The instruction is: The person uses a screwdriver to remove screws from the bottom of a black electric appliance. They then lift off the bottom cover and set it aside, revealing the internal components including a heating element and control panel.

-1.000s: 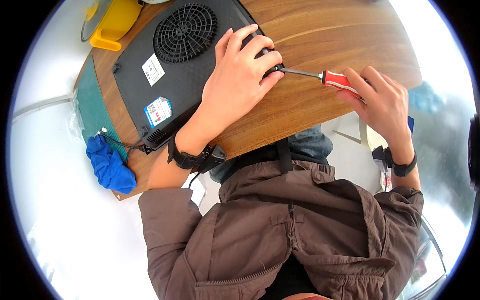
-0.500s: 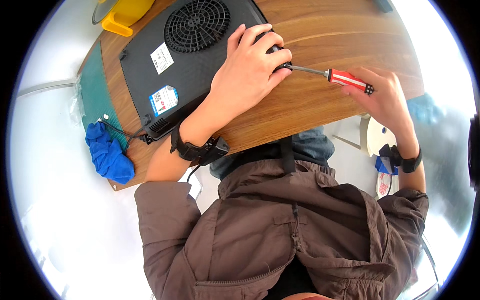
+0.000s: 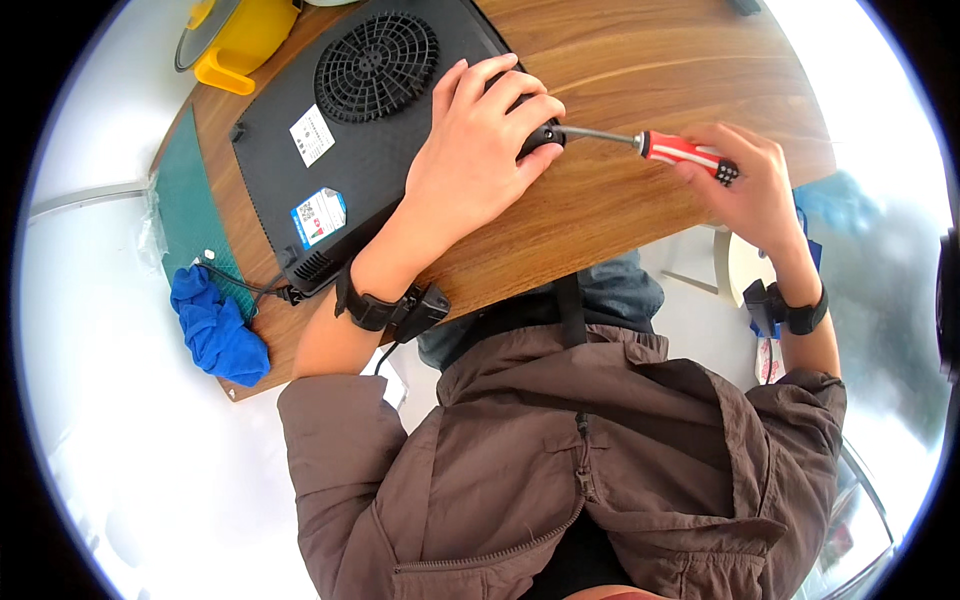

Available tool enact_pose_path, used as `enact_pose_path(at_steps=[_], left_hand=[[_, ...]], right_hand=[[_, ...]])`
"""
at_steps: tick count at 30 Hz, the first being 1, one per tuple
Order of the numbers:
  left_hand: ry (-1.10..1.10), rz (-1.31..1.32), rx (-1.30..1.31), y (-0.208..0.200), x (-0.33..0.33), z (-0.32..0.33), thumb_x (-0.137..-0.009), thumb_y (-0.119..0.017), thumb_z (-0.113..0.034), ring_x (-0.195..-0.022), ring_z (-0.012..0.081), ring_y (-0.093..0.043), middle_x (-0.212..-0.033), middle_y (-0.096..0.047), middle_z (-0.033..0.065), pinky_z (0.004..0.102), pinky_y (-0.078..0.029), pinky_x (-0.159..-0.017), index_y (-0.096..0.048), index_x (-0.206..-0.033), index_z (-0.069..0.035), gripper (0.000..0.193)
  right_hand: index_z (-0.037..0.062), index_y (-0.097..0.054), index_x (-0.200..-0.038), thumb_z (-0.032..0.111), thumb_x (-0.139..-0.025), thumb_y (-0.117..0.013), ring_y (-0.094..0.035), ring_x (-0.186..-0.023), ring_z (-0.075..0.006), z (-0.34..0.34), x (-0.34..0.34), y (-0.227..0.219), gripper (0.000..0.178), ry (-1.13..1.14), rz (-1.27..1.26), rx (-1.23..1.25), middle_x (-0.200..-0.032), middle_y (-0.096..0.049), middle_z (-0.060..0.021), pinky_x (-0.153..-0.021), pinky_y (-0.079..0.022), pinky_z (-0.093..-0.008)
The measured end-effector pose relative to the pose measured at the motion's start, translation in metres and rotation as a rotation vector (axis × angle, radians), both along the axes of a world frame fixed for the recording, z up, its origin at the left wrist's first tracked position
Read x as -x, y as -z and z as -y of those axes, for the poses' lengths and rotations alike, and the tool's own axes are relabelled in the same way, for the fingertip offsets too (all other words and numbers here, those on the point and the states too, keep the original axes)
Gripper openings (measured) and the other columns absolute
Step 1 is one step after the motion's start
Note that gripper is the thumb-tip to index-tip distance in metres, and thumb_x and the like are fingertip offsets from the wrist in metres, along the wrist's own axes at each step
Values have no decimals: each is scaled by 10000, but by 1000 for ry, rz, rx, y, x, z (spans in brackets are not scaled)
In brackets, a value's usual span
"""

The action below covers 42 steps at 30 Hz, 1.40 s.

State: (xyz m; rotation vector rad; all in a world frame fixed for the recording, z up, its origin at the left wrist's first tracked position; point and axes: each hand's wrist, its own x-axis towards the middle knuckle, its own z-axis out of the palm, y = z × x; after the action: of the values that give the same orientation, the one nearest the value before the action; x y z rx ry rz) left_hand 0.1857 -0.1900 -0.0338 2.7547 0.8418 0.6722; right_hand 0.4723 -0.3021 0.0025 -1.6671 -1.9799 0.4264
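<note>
A black appliance like an induction cooker (image 3: 272, 145) lies with its vented underside up on the wooden table. My left hand (image 3: 480, 140) reaches over its right edge, fingers curled round a small black part (image 3: 547, 138) whose kind I cannot make out; most of it is hidden under the fingers. In my right hand (image 3: 750, 180) is a screwdriver (image 3: 672, 150) with a red, white and black handle. Its metal shaft points left, and the tip is at the end of the black part, beside my left thumb and forefinger.
A blue cloth (image 3: 215, 325) lies at the table's left corner, near a black cord (image 3: 270, 290) and a green mat (image 3: 188, 190). At the far left stands a yellow pot with a lid (image 3: 245, 45). A cream-coloured stool (image 3: 740, 265) is below the table at right.
The whole scene shifts slightly left in the picture. The right hand still holds the screwdriver against the black part, with its grip on the handle slightly turned.
</note>
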Motion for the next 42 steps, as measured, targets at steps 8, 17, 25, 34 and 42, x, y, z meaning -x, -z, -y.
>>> enact_pose_path(at_steps=[8, 17, 25, 34, 42], left_hand=[[4, 7, 16, -3, 3, 1, -864, -780, -230, -1398, 249, -463, -1231, -653, -18, 489, -274, -1207, -710, -1050, -170, 207], [0, 17, 5, -2, 4, 1, -869, -770, -217, -1392, 250, -474, -1230, -653, -18, 488, -278, -1201, -707, -1028, -166, 178], [17, 41, 24, -1, 4, 0, -865, -768, -204, -1379, 259, -486, -1198, -648, -10, 490, -286, -1191, -721, -1018, -160, 165], [23, 54, 16, 1, 5, -1, -868, -769, -209, -1374, 258, -490, -1207, -650, -6, 490, -290, -1187, -727, -1025, -159, 170], [27, 59, 16, 0, 3, -1, -868, -772, -223, -1372, 256, -491, -1203, -653, -3, 491, -288, -1186, -736, -1018, -145, 173]], right_hand=[[53, -788, -1014, 157, -810, -845, -666, -701, -201, -10, 16, -35, 236, -89, 148, -116, -872, -716, -64, -641, -539, -294], [100, -794, -1024, 204, -791, -864, -633, -675, -181, -18, 23, -58, 265, -147, 371, -172, -809, -635, -28, -576, -498, -291], [113, -788, -1017, 223, -792, -861, -620, -659, -177, -26, 24, -69, 260, -214, 442, -217, -814, -631, -23, -561, -482, -303], [74, -752, -1066, 147, -772, -873, -593, -721, -203, -39, 37, -96, 327, -334, 579, -156, -852, -575, -55, -600, -463, -302], [53, -628, -1207, 156, -846, -818, -636, -821, -216, -53, 47, -117, 420, -440, 670, -156, -942, -621, -79, -700, -520, -317]])
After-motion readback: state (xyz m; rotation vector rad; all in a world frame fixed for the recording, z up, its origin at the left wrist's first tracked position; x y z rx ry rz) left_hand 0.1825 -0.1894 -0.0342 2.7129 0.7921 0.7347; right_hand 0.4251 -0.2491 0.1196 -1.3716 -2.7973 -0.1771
